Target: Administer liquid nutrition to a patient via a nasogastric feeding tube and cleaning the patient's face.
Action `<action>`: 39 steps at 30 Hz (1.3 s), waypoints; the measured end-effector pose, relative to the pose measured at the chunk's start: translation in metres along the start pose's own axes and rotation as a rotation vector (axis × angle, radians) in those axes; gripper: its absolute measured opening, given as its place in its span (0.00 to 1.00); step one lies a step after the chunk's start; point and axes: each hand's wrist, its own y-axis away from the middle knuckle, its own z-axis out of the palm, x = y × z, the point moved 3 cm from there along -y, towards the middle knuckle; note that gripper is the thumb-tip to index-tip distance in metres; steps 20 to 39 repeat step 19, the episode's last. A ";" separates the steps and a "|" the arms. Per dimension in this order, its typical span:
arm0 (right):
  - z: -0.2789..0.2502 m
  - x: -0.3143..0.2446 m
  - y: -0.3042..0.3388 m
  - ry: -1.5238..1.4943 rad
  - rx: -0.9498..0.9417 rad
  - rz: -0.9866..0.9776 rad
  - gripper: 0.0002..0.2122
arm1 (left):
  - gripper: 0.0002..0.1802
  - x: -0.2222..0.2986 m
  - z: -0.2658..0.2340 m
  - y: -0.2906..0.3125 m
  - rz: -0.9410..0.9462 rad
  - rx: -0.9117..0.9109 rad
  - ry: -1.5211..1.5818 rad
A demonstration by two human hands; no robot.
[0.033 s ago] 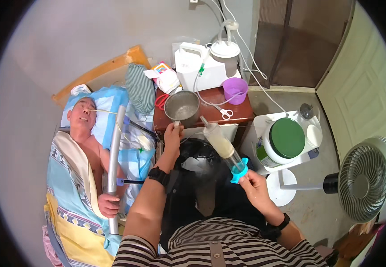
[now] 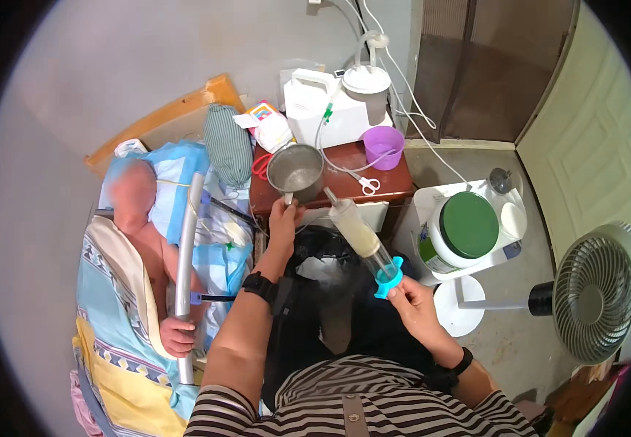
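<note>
My left hand [image 2: 283, 226] is closed on the handle of a grey metal cup [image 2: 296, 171], held upright at the front edge of the bedside table; its inside looks nearly bare. In my right hand [image 2: 414, 309] is a large clear syringe [image 2: 355, 227], gripped at its teal end. Pale, milky content fills part of the barrel. The syringe slants up and left, its tip just right of the cup and apart from it. To the left a person [image 2: 157, 255] lies in bed, one hand around the bed rail [image 2: 189, 277]. A thin yellowish tube [image 2: 173, 183] runs from the person's head.
The brown table [image 2: 344, 156] bears a white machine with a lidded canister [image 2: 366, 84], a purple bowl [image 2: 384, 148], white-handled scissors [image 2: 368, 186] and red-handled scissors [image 2: 261, 166]. At right stand a green-lidded tub [image 2: 468, 226] and a fan [image 2: 596, 295]. A black bag [image 2: 323, 247] sits below the syringe.
</note>
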 end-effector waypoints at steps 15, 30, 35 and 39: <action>0.082 0.004 -0.031 -0.746 -0.544 0.256 0.03 | 0.35 0.066 0.042 0.191 -0.367 -0.525 0.383; 0.098 0.005 -0.025 -0.753 -0.716 0.289 0.05 | 0.35 0.064 0.023 0.201 -0.416 -0.477 0.404; 0.098 0.005 -0.025 -0.753 -0.716 0.289 0.05 | 0.35 0.064 0.023 0.201 -0.416 -0.477 0.404; 0.098 0.005 -0.025 -0.753 -0.716 0.289 0.05 | 0.35 0.064 0.023 0.201 -0.416 -0.477 0.404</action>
